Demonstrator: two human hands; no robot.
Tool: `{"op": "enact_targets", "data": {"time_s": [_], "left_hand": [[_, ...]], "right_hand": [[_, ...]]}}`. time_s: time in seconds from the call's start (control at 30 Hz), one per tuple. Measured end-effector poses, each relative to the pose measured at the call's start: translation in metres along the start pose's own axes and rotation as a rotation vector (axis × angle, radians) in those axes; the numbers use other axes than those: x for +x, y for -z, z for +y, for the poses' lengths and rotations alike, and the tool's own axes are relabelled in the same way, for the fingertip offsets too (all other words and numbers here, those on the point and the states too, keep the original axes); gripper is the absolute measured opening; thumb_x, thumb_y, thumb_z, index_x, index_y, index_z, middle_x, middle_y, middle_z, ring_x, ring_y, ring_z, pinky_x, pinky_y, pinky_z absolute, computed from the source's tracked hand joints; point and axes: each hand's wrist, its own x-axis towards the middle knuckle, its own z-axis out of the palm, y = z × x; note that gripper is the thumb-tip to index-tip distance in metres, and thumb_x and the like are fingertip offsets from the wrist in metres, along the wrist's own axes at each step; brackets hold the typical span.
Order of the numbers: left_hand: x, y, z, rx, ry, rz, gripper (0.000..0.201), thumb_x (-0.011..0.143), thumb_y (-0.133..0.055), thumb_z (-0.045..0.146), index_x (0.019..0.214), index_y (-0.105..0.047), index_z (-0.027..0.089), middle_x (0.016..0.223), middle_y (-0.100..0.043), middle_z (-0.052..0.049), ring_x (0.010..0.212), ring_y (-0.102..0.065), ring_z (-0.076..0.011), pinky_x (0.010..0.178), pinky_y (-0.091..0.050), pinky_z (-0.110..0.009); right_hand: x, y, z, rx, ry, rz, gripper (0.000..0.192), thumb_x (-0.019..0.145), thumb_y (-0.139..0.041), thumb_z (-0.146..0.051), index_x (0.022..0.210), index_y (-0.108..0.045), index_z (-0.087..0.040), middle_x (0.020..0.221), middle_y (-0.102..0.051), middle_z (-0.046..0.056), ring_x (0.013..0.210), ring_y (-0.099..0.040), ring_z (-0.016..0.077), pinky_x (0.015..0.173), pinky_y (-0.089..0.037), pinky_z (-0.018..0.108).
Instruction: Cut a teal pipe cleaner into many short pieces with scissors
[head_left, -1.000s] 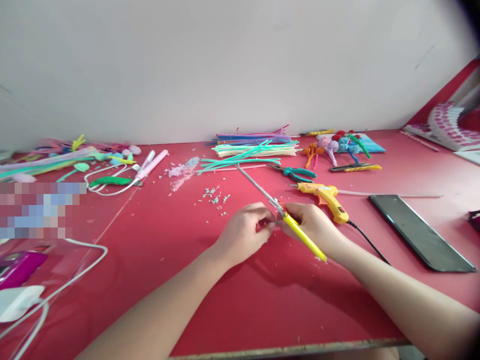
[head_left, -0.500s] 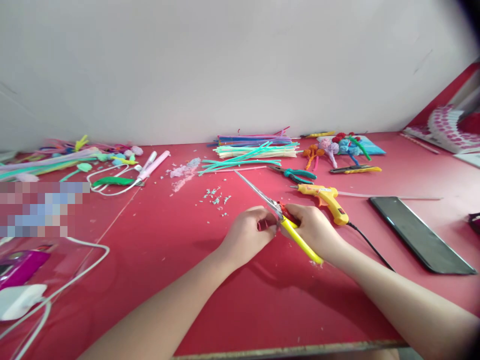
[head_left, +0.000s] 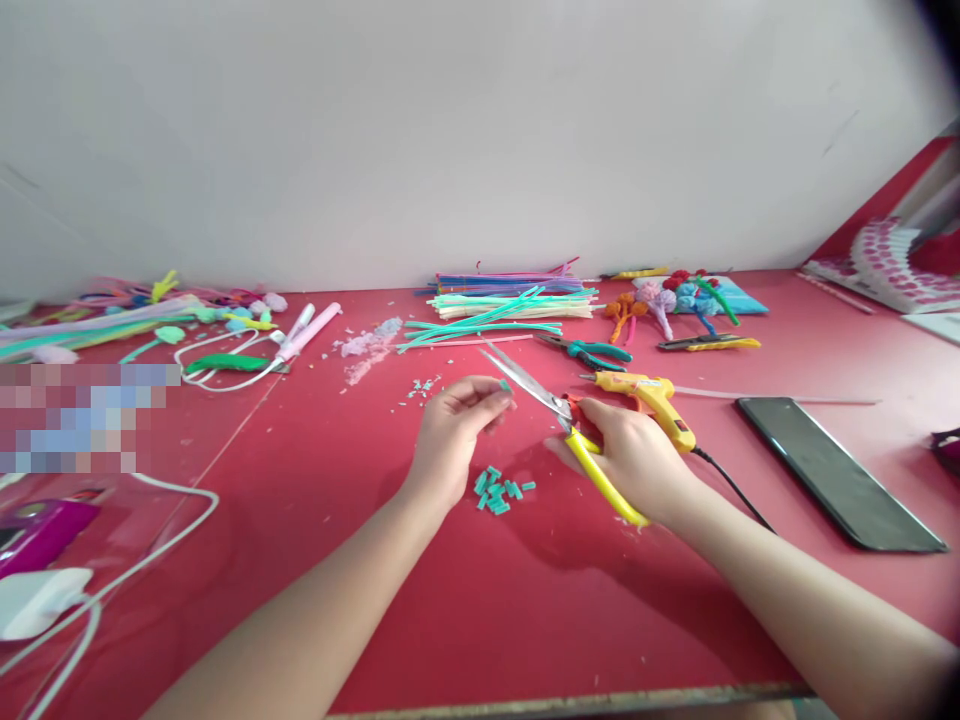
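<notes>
between left fingers pinching a teal bit and right fingers gripping scissors, teal snippets; glue gun beside

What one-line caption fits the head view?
Right hand holds yellow-handled scissors; left hand pinches a teal piece above cut bits.

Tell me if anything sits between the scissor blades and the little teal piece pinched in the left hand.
Nothing visible does. The left hand pinches a small teal piece at its fingertips, and the scissors in the right hand point their blades toward it across bare red table. The cut teal bits lie nearer the camera.
</notes>
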Motion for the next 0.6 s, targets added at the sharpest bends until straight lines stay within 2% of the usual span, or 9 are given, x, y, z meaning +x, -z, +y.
{"op": "enact_targets", "data": {"time_s": [0.2, 0.6], "left_hand": [[-0.0011, 0.0005, 0.0018, -0.130, 0.002, 0.029, 0.009, 0.065, -0.062, 0.019, 0.073, -0.063, 0.016, 0.067, -0.061, -0.001, 0.058, -0.050, -0.0080, 0.054, -0.038, -0.020], [0.0011, 0.0047, 0.0052, -0.100, -0.037, 0.030, 0.005, 0.063, -0.060, 0.017, 0.067, -0.061, 0.016, 0.063, -0.059, 0.001, 0.057, -0.051, -0.0082, 0.055, -0.039, -0.021]], "right_hand": [[0.0001, -0.0068, 0.0021, -0.192, 0.027, 0.000, 0.033, 0.075, -0.039, -0.052, 0.071, -0.045, -0.020, 0.058, -0.054, 0.002, 0.049, -0.047, 0.0130, 0.045, -0.019, 0.024], [0.0001, -0.0078, 0.0042, -0.226, 0.023, -0.004, 0.036, 0.075, -0.038, -0.054, 0.075, -0.048, -0.020, 0.055, -0.053, 0.001, 0.049, -0.047, 0.0138, 0.046, -0.019, 0.025]]}}
